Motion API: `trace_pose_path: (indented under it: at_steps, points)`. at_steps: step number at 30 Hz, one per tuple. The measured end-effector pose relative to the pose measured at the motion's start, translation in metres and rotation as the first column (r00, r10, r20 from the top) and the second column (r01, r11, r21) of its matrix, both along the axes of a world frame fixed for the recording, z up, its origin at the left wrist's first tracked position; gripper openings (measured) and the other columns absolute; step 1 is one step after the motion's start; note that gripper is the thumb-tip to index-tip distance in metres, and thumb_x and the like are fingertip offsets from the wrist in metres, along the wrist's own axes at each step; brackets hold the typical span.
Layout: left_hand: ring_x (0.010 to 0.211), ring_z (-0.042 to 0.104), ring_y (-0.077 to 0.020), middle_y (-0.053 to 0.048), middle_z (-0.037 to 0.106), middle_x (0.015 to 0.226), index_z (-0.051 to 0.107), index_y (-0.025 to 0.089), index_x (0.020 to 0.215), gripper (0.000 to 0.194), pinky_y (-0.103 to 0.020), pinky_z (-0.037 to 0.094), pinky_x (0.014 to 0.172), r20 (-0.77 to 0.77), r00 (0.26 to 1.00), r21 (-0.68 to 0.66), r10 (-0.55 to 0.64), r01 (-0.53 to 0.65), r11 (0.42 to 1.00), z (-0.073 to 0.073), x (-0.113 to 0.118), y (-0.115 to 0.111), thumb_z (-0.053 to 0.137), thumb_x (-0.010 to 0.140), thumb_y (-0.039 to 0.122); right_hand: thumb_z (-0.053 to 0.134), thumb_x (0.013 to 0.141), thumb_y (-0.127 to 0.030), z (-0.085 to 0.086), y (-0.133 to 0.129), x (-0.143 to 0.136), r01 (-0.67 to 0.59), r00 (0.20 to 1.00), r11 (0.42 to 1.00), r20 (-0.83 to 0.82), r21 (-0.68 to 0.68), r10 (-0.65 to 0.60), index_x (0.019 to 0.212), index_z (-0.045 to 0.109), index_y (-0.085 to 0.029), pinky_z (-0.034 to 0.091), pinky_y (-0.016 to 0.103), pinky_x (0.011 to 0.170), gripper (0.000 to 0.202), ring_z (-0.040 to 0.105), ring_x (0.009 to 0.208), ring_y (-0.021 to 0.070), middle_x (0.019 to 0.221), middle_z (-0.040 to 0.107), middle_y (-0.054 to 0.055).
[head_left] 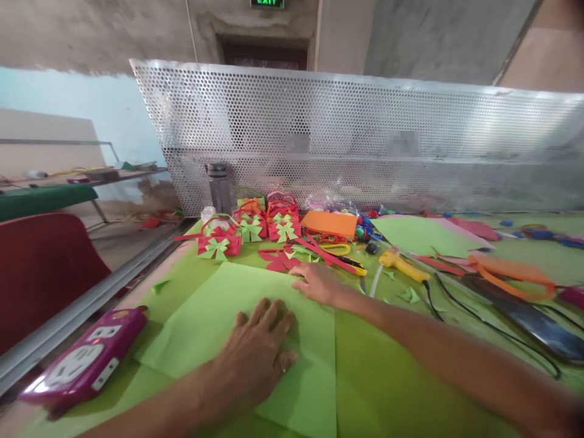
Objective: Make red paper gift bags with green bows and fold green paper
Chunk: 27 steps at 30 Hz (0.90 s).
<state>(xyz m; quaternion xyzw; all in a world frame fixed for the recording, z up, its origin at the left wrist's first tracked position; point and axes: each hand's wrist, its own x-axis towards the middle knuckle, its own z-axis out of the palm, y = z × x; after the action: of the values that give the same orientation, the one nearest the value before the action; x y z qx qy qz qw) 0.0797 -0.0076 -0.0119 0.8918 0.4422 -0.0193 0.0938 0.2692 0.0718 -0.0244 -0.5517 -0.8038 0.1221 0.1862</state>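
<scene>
A large light green sheet of paper (196, 322) lies on the green-covered table. My left hand (260, 340) rests flat on the sheet with its fingers spread. At the sheet's far right edge is my right hand (319, 283), its fingers pointing left and slightly apart, touching the paper. Just beyond those fingertips lie a red paper cutout (278, 260) and small green scraps. Farther back stand several small red paper baskets with green bows, one of them a red basket (219, 246) at the left.
A purple power strip (86, 359) lies at the left edge. To the right are a yellow glue gun (404, 266) with its black cord, a dark phone (529, 316) and orange strips (511, 277). A grey bottle (219, 188) stands before the perforated metal panel (342, 121). A red chair (45, 274) is at left.
</scene>
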Motion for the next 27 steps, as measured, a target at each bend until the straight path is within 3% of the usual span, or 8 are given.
trace_pose_path:
  at_steps: [5, 12, 19, 23, 27]
  points:
    - [0.139, 0.014, -0.0386, -0.014, 0.021, 0.152, 0.030, 0.022, 0.144, 0.065, -0.066, 0.020, 0.103, -0.066, 0.996, -0.024, 0.061, -0.063, 0.998, -0.004, 0.000, 0.000, 0.044, 0.087, 0.051, 0.052, 0.088, -0.025, -0.007, 0.020, -0.005, -0.112, 0.994, 0.993, -0.007, 0.031, 0.112, 0.113, 0.063, -0.016, 0.042, 0.034, 0.087, 0.028, 0.059, 0.103, 0.0237, 0.111, 0.065, 0.012]
    - [0.138, 0.016, -0.0388, -0.014, 0.023, 0.152, 0.036, 0.021, 0.141, 0.065, -0.063, 0.025, 0.103, -0.113, 0.988, -0.027, 0.100, -0.104, 0.994, 0.000, -0.001, -0.006, 0.052, 0.081, 0.038, 0.048, 0.089, -0.020, -0.007, 0.056, -0.013, -0.058, 0.998, 0.998, -0.015, 0.020, 0.059, 0.112, 0.062, -0.011, 0.043, 0.040, 0.089, 0.029, 0.059, 0.106, 0.0277, 0.112, 0.065, 0.017]
    - [0.136, 0.018, -0.0415, -0.016, 0.025, 0.151, 0.035, 0.021, 0.142, 0.067, -0.063, 0.026, 0.102, -0.105, 0.988, -0.007, 0.109, -0.111, 0.994, 0.001, -0.002, -0.005, 0.052, 0.082, 0.047, 0.052, 0.084, -0.016, 0.004, 0.051, -0.036, -0.153, 0.982, 0.988, -0.114, 0.006, 0.152, 0.113, 0.064, -0.018, 0.045, 0.028, 0.089, 0.031, 0.062, 0.105, 0.0186, 0.115, 0.068, 0.007]
    - [0.135, 0.023, -0.0415, -0.017, 0.031, 0.148, 0.040, 0.020, 0.139, 0.067, -0.061, 0.031, 0.099, -0.075, 0.992, 0.027, 0.101, -0.100, 0.995, 0.002, -0.002, -0.007, 0.047, 0.084, 0.058, 0.048, 0.085, -0.014, 0.014, 0.050, -0.040, -0.047, 0.984, 0.996, -0.170, 0.071, 0.058, 0.104, 0.068, -0.017, 0.048, 0.026, 0.082, 0.028, 0.067, 0.092, 0.0173, 0.100, 0.073, 0.005]
    - [0.133, 0.025, -0.0412, -0.017, 0.033, 0.147, 0.042, 0.020, 0.138, 0.066, -0.061, 0.031, 0.099, -0.066, 0.992, 0.028, 0.104, -0.102, 0.994, 0.004, -0.001, -0.007, 0.047, 0.084, 0.057, 0.046, 0.086, -0.016, 0.020, 0.059, -0.026, 0.091, 0.983, 0.988, -0.169, 0.125, -0.069, 0.105, 0.067, -0.016, 0.048, 0.025, 0.075, 0.028, 0.067, 0.085, 0.0172, 0.093, 0.074, 0.005]
